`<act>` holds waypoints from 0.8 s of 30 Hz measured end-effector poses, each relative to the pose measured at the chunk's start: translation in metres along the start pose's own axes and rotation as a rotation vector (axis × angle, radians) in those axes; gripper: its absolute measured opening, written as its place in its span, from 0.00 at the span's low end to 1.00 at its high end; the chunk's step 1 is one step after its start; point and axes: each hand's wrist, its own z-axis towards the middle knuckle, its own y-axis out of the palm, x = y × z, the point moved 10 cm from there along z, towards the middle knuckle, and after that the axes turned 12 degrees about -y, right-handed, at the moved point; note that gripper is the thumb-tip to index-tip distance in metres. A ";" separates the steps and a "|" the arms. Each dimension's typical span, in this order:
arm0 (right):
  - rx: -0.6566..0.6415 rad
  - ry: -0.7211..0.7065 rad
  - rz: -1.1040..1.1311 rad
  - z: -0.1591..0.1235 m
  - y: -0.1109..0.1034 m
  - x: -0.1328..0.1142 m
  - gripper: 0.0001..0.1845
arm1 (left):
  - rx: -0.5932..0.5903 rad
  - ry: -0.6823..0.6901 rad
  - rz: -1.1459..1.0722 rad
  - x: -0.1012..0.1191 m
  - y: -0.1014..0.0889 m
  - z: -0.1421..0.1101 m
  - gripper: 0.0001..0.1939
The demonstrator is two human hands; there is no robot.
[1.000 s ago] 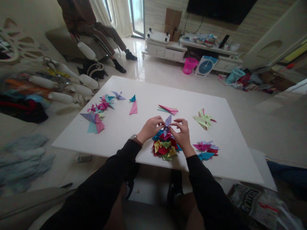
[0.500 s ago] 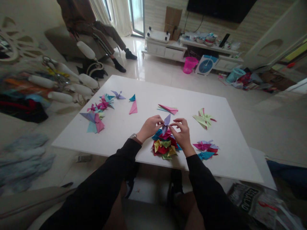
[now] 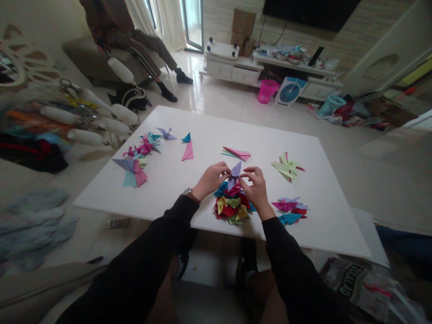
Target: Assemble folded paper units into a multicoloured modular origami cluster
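Note:
Between my two hands is a lavender origami crane (image 3: 235, 173), its pointed wings spread up and down. My left hand (image 3: 216, 179) pinches its left side between thumb and fingers. On the other side, the fingertips of my right hand (image 3: 254, 185) grip it too. Just below, a heap of folded paper cranes (image 3: 232, 208) in red, yellow, green and blue lies on the white table (image 3: 168, 189). Beyond my hands lies a small stack of folded pink and green papers (image 3: 236, 154).
More paper cranes (image 3: 145, 146) and folded papers (image 3: 135, 173) lie at the table's left. Green folded pieces (image 3: 286, 167) and a small coloured pile (image 3: 290, 209) are at the right. A seated person (image 3: 135, 45) is beyond the far left corner.
The lavender crane has tilted slightly to the right in my fingers. Both hands have stayed almost in place.

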 end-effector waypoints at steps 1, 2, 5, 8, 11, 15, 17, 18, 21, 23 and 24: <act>0.001 -0.002 -0.001 0.000 0.000 0.000 0.03 | -0.002 -0.002 -0.002 0.000 0.000 0.000 0.05; 0.004 -0.005 -0.003 0.000 0.000 0.000 0.04 | -0.004 -0.005 -0.004 -0.001 0.000 0.000 0.05; 0.006 -0.006 -0.006 -0.001 0.000 0.001 0.04 | -0.005 -0.013 -0.002 -0.001 -0.001 0.000 0.04; 0.005 0.003 -0.003 -0.002 0.001 0.003 0.04 | -0.011 -0.018 0.010 -0.001 -0.001 0.000 0.05; 0.002 0.003 0.001 -0.002 0.001 0.003 0.04 | -0.019 -0.018 0.024 0.000 0.000 0.000 0.05; 0.004 0.005 0.002 -0.001 0.001 0.002 0.04 | -0.018 -0.015 0.040 -0.001 0.001 0.000 0.05; 0.007 0.003 0.002 -0.001 0.000 0.001 0.03 | -0.012 -0.011 0.035 -0.001 0.000 0.000 0.05; 0.007 0.000 0.002 -0.001 0.000 0.001 0.03 | -0.007 -0.009 0.031 -0.002 0.000 0.000 0.05; -0.001 -0.004 -0.001 -0.001 0.001 0.002 0.03 | 0.005 0.003 0.022 -0.001 -0.001 0.000 0.05; -0.009 0.000 -0.003 -0.001 0.002 0.003 0.03 | 0.000 0.008 0.019 0.000 0.000 0.000 0.05; -0.010 0.002 -0.002 -0.001 0.003 0.004 0.03 | -0.004 0.009 0.018 0.000 0.000 0.000 0.05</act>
